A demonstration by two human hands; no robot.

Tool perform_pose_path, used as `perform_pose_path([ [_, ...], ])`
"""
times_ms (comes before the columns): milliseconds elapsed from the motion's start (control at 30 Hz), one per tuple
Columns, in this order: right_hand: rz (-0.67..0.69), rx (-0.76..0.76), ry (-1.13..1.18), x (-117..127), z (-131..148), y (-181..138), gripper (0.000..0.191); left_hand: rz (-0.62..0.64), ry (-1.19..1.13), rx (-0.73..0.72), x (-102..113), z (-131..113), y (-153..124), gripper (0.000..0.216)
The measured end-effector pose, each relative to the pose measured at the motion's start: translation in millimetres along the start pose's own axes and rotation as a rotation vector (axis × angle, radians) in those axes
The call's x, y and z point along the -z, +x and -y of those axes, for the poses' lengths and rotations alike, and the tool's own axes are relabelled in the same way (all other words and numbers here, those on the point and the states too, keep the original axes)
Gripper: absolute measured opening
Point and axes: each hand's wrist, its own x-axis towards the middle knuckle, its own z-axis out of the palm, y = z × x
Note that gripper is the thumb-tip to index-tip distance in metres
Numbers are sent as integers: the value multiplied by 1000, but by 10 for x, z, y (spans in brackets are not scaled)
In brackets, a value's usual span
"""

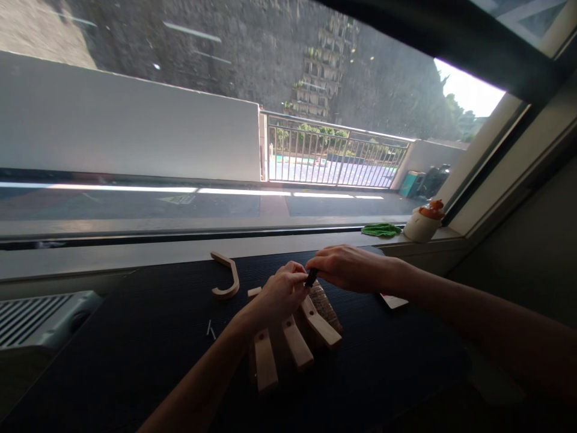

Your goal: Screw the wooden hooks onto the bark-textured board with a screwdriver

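Note:
My right hand (342, 264) pinches a small black tool (311, 277), upright and slightly tilted; its exact kind is too dark to tell. My left hand (286, 288) is closed at the tool's lower end, and its fingers hide what they grip. Under the hands lies a brown, rough-patterned piece (322, 300). Across it rest three flat pale wooden pieces with a dark hole in each: a right one (325, 328), a middle one (297, 344) and a left one (265, 361). Their far ends are partly covered by my left hand.
A J-shaped wooden hook (235, 279) lies on the dark table (148, 337), with two screws (210, 329) nearer me. On the windowsill are a green cloth (381, 230) and a white pot (422, 226). A pale card-like item (394, 300) lies beneath my right forearm. A radiator (49, 319) stands left.

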Motion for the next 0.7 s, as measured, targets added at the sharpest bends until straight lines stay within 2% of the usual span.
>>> perform_pose_path([
  [467,13,-112,-55,-48,48,9,18,19,-1,6,26,-19,-21,16],
  [567,-26,-187,-74,-102,107,37,21,17,7,3,10,2,-18,18],
  [700,-106,-376,-67,-192,177,86,23,4,8,-8,-16,32,-10,20],
])
